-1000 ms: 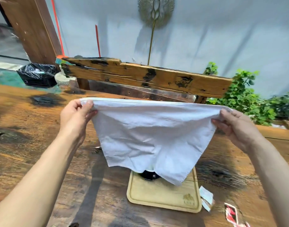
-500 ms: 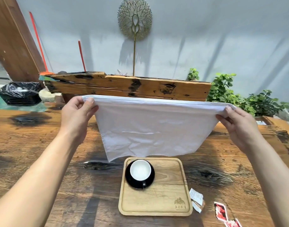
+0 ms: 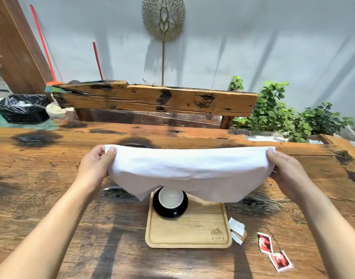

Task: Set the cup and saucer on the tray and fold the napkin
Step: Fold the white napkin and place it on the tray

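A white cloth napkin (image 3: 188, 172) is stretched between my hands above the wooden table. My left hand (image 3: 96, 166) pinches its left corner and my right hand (image 3: 287, 170) pinches its right corner. The cloth sags in the middle and its lower edge hangs over the far end of the wooden tray (image 3: 188, 232). On the tray's far left stands a black saucer (image 3: 182, 208) with a white-lined cup (image 3: 170, 198) on it, partly hidden by the napkin.
White packets (image 3: 237, 228) lie just right of the tray, and two red-printed sachets (image 3: 273, 252) further right. A rough wooden bench back (image 3: 156, 99) runs behind the table, with green plants (image 3: 283, 117) at right and a black bin (image 3: 21, 109) at left.
Both hands have come down and toward the table with the napkin. The cloth now hangs lower and flatter, covering the tray's far end and part of the cup.
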Tool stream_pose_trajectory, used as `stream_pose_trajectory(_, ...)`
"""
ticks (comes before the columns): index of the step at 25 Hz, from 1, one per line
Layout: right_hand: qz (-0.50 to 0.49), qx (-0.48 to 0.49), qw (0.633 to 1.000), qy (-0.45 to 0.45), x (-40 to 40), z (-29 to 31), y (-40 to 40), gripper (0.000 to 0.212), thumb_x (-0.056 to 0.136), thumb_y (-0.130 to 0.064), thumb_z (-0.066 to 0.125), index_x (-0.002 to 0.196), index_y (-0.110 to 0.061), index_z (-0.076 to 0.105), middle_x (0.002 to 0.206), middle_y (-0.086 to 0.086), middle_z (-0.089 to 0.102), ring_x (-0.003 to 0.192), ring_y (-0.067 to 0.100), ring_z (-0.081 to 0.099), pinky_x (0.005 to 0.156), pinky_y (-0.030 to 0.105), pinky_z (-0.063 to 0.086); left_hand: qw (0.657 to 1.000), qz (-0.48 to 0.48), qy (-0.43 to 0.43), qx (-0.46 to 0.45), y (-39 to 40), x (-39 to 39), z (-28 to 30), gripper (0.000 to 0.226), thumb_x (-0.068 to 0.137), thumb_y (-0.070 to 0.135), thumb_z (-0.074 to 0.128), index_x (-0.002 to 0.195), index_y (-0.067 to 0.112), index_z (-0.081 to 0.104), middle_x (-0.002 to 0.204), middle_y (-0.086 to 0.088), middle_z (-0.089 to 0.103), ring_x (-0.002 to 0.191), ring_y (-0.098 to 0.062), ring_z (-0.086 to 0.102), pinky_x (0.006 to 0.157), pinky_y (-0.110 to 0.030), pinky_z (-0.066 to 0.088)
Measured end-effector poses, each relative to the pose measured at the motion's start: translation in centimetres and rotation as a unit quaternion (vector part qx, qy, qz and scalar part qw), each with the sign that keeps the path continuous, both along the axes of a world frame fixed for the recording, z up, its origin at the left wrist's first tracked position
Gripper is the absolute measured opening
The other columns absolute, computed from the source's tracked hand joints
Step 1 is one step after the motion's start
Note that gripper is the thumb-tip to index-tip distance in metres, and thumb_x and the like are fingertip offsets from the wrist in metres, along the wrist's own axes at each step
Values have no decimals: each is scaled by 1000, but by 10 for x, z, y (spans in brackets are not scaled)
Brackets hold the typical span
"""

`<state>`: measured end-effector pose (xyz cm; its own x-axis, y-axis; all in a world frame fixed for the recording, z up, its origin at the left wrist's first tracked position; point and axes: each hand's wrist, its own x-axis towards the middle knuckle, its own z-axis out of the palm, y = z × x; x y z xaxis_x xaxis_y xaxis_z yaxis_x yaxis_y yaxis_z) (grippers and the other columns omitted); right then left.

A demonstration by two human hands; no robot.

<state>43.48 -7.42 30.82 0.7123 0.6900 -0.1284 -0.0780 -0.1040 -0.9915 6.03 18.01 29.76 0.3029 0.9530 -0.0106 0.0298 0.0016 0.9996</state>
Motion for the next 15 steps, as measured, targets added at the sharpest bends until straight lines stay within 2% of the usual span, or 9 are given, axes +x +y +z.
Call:
stream_pose_trajectory(2, 19, -32, 999, 18, -9, -15, -11, 29, 93, -34, 53, 95, -13, 73, 87, -2, 76, 74, 10, 68, 68, 32, 52, 999, -10, 5, -38, -10, -9, -23, 19, 96, 22, 54, 79, 20, 62, 68, 5, 71, 58, -9, 64, 47, -26, 51)
stream_pose_trajectory(4, 30, -66, 997, 39, -16, -35, -23, 30, 95, -34, 51, 98, -12, 71, 82, -1, 74, 71, 12, 67, 66, 33, 54, 996, -27, 5, -83, -19, -18, -45, 15, 98, 19, 51, 88, 17, 62, 69, 2, 74, 56, -9, 67, 42, -25, 52)
stream_pose_trajectory(8, 63, -152, 983, 81, -24, -69, -44, 27, 95, -32, 52, 103, -12, 69, 92, 6, 74, 79, 21, 67, 69, 38, 55, 981, -64, 58, -175, -35, -32, -81, 17, 100, 20, 47, 101, 10, 60, 81, -7, 77, 66, -18, 73, 50, -33, 58)
stream_pose_trajectory(11, 75, -198, 971, 115, -26, -87, -56, 25, 94, -28, 55, 104, -11, 70, 99, 11, 76, 82, 24, 69, 65, 33, 59, 953, -110, 137, -245, -43, -43, -98, 20, 100, 23, 46, 103, 9, 60, 88, -9, 77, 75, -20, 73, 56, -33, 58)
stream_pose_trajectory(13, 83, -221, 962, 135, -29, -100, -64, 24, 94, -25, 56, 104, -9, 70, 97, 14, 76, 77, 23, 72, 61, 31, 60, 938, -134, 157, -278, -51, -51, -110, 20, 101, 22, 45, 102, 7, 59, 84, -8, 78, 75, -20, 73, 56, -32, 58)
stream_pose_trajectory(15, 86, -240, 954, 161, -34, -115, -71, 23, 94, -23, 56, 103, -7, 69, 94, 16, 76, 70, 22, 73, 55, 30, 60, 928, -143, 183, -291, -60, -58, -122, 19, 102, 21, 43, 96, 8, 56, 73, -4, 75, 66, -16, 69, 49, -26, 52)
